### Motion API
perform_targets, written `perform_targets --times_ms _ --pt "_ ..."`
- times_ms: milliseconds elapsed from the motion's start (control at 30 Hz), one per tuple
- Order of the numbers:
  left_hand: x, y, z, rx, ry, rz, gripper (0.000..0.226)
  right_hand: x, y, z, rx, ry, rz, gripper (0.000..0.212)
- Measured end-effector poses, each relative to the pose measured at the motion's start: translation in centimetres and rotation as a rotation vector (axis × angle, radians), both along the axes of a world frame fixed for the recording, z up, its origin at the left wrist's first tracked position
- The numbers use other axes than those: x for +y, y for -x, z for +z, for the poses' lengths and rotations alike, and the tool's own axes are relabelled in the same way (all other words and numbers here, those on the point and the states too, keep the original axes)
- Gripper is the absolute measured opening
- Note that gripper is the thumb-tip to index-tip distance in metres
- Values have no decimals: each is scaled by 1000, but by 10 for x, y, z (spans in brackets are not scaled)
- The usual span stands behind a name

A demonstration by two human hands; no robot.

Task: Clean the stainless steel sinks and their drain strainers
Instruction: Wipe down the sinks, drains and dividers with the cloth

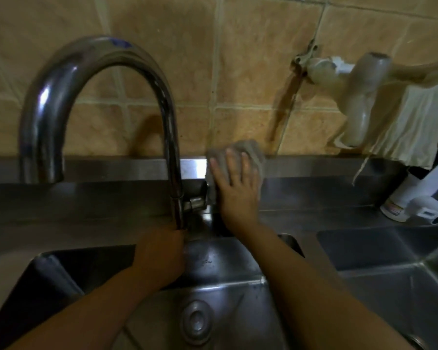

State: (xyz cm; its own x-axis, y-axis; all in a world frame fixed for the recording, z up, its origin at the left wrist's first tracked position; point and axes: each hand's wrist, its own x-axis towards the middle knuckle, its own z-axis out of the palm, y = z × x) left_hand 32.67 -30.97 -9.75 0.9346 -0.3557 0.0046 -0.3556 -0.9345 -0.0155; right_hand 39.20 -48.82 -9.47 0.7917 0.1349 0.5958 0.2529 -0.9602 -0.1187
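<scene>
A tall curved steel faucet [61, 79] rises from the deck behind the middle sink [228, 271]. My left hand [159, 251] grips the faucet's base where it meets the deck. With its fingers straight, my right hand [234, 184] presses a grey cloth [248, 150] flat against the steel backsplash [111, 168], just right of the faucet's lever [194, 202]. The round drain strainer [196, 322] lies in the bottom of the middle sink, between my forearms.
Another sink [379, 251] lies to the right and a dark one [68, 269] to the left. A pale wall tap [362, 97] with a white cloth [415, 125] hanging on it juts from the tiled wall. White plastic items [415, 198] stand on the deck at right.
</scene>
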Motion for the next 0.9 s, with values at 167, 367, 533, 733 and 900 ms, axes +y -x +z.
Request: perform_targets --times_ms 167,367,533,733,900 --pt "18 11 -5 -49 -2 49 35 3 -9 5 29 50 134 77" --pt "9 5 -3 0 -104 124 28 -57 14 -2 14 -103 -160 72" --pt "8 3 2 21 -119 135 27 -47 30 1 24 -349 -297 65" --pt "5 2 6 34 -137 131 26 25 35 -30 98 -352 -97 42" --pt "-1 -3 5 41 -132 152 24 7 22 -36 140 -227 -175 51"
